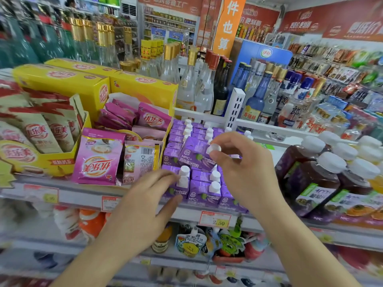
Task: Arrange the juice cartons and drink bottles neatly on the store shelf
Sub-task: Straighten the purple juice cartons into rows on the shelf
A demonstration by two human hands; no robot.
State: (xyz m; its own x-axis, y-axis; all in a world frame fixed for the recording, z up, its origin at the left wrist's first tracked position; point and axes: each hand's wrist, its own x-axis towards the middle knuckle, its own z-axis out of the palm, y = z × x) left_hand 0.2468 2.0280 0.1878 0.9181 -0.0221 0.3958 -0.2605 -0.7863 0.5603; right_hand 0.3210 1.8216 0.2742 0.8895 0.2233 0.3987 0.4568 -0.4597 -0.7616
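Purple juice cartons [199, 183] with white screw caps, packed in rows on the middle shelf [83, 196], front row flush with the shelf lip just above a 2.50 price tag [215, 220]. One raised carton [196, 155] lifted above the rows and tilted, pinched at its white cap between thumb and fingertips of the right hand [244, 162], other fingers loosely curled. Left hand [143, 206] reaching in from below, fingers nearly straight and close together, fingertips [175, 177] touching the side of the front-left carton, thumb at the shelf edge below it. To the left of the cartons, an open yellow display box [62, 160] holding upright beige and red sachets; beside it a second yellow box with pink milk-tea packets [97, 156] inside, two more pink packets leaning against its front, nearly touching the leftmost carton column. Closed yellow boxes [62, 79] stacked behind. To the right, dark juice bottles [323, 177] with broad white lids, shrink-wrapped in packs, just beside the cartons, little gap between. Behind the cartons, a white rail and perforated divider [235, 106], then clear, dark and blue glass bottles [257, 94] crowded on the far shelf. Free room only above the carton rows and out in front of the shelf lip. Below, spouted drink pouches [190, 243] hanging under the shelf, blurred.
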